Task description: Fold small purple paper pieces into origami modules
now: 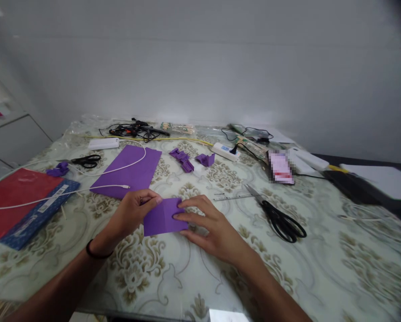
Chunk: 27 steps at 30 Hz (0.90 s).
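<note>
A small piece of purple paper (164,220) with a faint crease down its middle is between my hands, above the patterned tabletop. My left hand (135,206) pinches its upper left edge between thumb and fingers. On the other side my right hand (209,226) grips the right edge, fingers over the front and thumb lower down. Just behind lie larger purple sheets (128,167). Folded purple paper pieces (183,160) rest farther back, and a smaller folded purple piece (205,159) sits beside them.
Black-handled scissors (283,220) and a clear ruler (232,197) lie to the right. Another pair of scissors (86,161), a red-and-blue packet (29,205) and a white cable (120,170) are on the left. A white power strip (226,151) stands at the back.
</note>
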Tool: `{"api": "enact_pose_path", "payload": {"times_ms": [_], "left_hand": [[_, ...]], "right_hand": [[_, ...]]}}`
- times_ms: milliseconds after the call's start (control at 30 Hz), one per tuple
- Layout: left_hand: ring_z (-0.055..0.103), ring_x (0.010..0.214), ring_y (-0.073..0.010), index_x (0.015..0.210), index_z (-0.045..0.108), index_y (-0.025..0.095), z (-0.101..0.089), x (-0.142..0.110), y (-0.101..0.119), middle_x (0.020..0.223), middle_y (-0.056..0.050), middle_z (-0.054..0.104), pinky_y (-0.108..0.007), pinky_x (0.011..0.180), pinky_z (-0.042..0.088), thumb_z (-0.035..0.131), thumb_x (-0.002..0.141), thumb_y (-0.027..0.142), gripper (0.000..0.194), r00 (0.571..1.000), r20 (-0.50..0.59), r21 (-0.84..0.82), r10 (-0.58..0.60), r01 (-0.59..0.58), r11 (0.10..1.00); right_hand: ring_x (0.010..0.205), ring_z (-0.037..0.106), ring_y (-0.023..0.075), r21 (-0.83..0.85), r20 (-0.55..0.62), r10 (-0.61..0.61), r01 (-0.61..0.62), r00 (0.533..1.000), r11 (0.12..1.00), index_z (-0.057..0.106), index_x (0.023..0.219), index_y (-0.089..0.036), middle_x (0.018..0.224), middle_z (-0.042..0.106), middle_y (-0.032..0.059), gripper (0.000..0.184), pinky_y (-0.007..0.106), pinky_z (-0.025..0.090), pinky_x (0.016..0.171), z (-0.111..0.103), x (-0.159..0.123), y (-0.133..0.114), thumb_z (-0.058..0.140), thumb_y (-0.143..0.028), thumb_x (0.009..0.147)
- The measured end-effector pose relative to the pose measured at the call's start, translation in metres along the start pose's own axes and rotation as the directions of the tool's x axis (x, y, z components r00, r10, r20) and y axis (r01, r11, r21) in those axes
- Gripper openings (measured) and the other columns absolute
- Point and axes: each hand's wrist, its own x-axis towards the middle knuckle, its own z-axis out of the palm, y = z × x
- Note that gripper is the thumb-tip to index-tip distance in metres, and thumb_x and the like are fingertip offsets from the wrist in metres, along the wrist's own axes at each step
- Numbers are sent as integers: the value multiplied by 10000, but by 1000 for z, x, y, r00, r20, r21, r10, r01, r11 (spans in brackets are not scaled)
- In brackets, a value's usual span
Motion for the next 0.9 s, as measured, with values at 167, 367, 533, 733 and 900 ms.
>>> {"api": "enact_pose_path", "payload": {"times_ms": [167, 367, 533, 733, 900], "left_hand": [[661, 692, -184, 866, 789, 180, 1, 2, -2, 774, -16, 776, -258, 636, 476, 655, 935, 440, 301, 998, 52, 39, 29, -31, 999], [692, 950, -248, 1059, 806, 209, -3, -4, 10, 923, -51, 780, -320, 803, 534, 433, 1063, 485, 464, 989, 126, 33, 80, -85, 996], [696, 886, -231, 1200, 733, 191, -1, -5, 4, 1017, -80, 773, -298, 720, 533, 655, 963, 516, 409, 968, 234, -67, 89, -75, 995], [715, 837, -208, 1119, 723, 189, 5, -4, -2, 941, -61, 772, -279, 706, 551, 741, 908, 373, 280, 967, 253, -105, 41, -14, 994], [659, 827, -180, 857, 651, 188, 7, -4, 0, 884, -25, 710, -256, 702, 502, 692, 925, 357, 186, 975, 214, -66, 59, -45, 997]], "right_hand": [[949, 723, 214, 33, -61, -33, 35, 998, 999, 759, 1174, -228, 1048, 802, 76, 207, 376, 585, 849, 0, 0, 0, 691, -119, 1011], [782, 705, 204, 106, -123, 162, -149, 979, 983, 767, 912, -224, 832, 765, 46, 68, 332, 550, 718, -3, 1, -5, 765, -208, 978], [722, 656, 192, 344, -97, 500, -442, 861, 828, 721, 725, -220, 748, 720, 16, 233, 318, 495, 689, -6, 3, -6, 874, -325, 868], [726, 655, 179, 585, -6, 634, -511, 773, 630, 731, 780, -210, 770, 715, 10, 270, 307, 519, 698, -5, 3, 0, 857, -436, 854], [812, 649, 184, 624, -18, 642, -493, 767, 606, 734, 805, -221, 830, 703, 11, 241, 306, 531, 752, 0, 0, 2, 850, -425, 861]]}}
